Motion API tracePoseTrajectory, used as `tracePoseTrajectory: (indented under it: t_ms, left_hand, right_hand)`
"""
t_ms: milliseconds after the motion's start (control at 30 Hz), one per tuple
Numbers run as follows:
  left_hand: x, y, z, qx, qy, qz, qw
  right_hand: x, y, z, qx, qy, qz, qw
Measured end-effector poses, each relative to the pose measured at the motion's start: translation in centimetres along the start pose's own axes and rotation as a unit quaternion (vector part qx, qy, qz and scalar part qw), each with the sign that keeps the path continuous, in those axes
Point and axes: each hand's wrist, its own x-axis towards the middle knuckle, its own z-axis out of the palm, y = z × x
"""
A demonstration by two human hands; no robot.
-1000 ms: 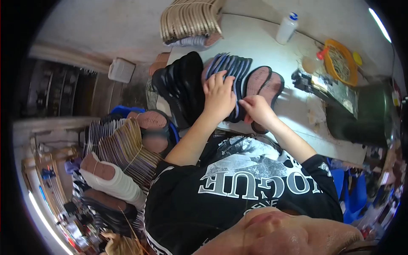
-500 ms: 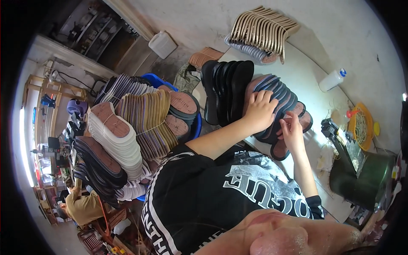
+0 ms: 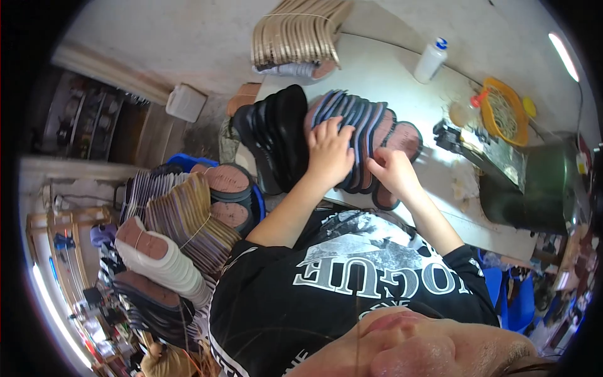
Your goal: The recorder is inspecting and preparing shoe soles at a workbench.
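A row of dark shoe soles with bluish edges and pinkish-brown tops (image 3: 352,110) leans together on the white table in front of me. Spread over the row's upper edges lie the fingers of my left hand (image 3: 331,151), which is open. My right hand (image 3: 396,173) is closed, its thumb and bent fingers pinching at the edge of a sole at the row's right end. Just beyond it, a pink-topped sole (image 3: 405,139) lies flatter, face up. Left of the row stands a group of glossy black soles (image 3: 289,135).
Gold-edged soles (image 3: 295,38) are bundled at the table's far end. A white bottle (image 3: 431,61) and an orange basket of rubber bands (image 3: 504,113) stand toward the right, near a dark green machine-like drum (image 3: 531,195). Bundled white soles (image 3: 166,261) are piled at my left.
My view has turned, shifting the scene leftward. My left hand still rests over the row; the right hand's fingers have drawn together at its right end, where soles look more spread.
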Motion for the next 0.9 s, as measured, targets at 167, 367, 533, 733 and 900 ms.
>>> tracePoseTrajectory:
  t_ms: [167,367,533,733,900]
  left_hand:
    - [0.0,-0.2,0.0,-0.107,0.097,-0.012,0.989]
    - [1.5,2.4,-1.2,-0.757,-0.01,-0.287,0.587]
    - [4.3,6.2,-4.6,-0.786,-0.061,-0.232,0.569]
    - [4.3,8.9,-3.3,-0.803,-0.149,-0.23,0.529]
    - [3.7,9.8,-2.0,-0.79,-0.146,-0.199,0.561]
  right_hand:
    - [-2.3,-1.2,-4.4,0.032,0.081,-0.003,0.996]
    - [-6.5,-2.5,-5.1,0.098,0.152,-0.121,0.976]
    - [-6.7,-1.1,-5.0,0.299,0.022,-0.119,0.946]
    - [-4.3,1.7,-3.7,0.68,-0.08,-0.085,0.724]
    - [-3.7,1.5,-5.3,0.634,-0.027,-0.113,0.765]
